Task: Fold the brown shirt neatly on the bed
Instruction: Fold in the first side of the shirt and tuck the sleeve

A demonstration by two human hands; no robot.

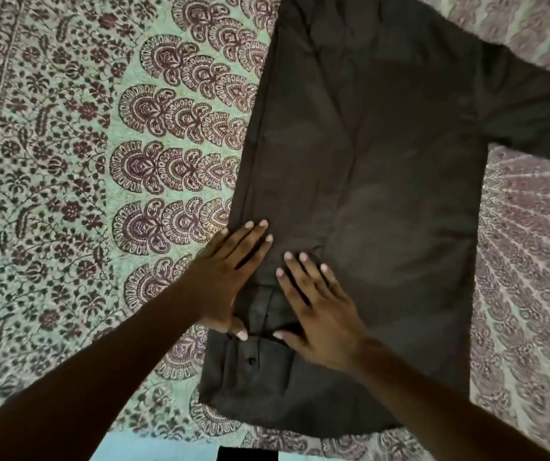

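Note:
The dark brown shirt [383,181] lies flat on the bed, running from the top of the view down to the near edge. Its left side is folded inward, with a sleeve laid along that side and the buttoned cuff near my hands. The other sleeve [533,108] sticks out to the right. My left hand [230,277] lies flat with straight fingers on the shirt's left folded edge. My right hand [317,307] presses flat beside it on the folded sleeve, fingers spread.
A patterned green and maroon bedsheet [84,161] covers the bed on both sides of the shirt. The bed's near edge [154,440] shows at the bottom, with pale floor beyond it.

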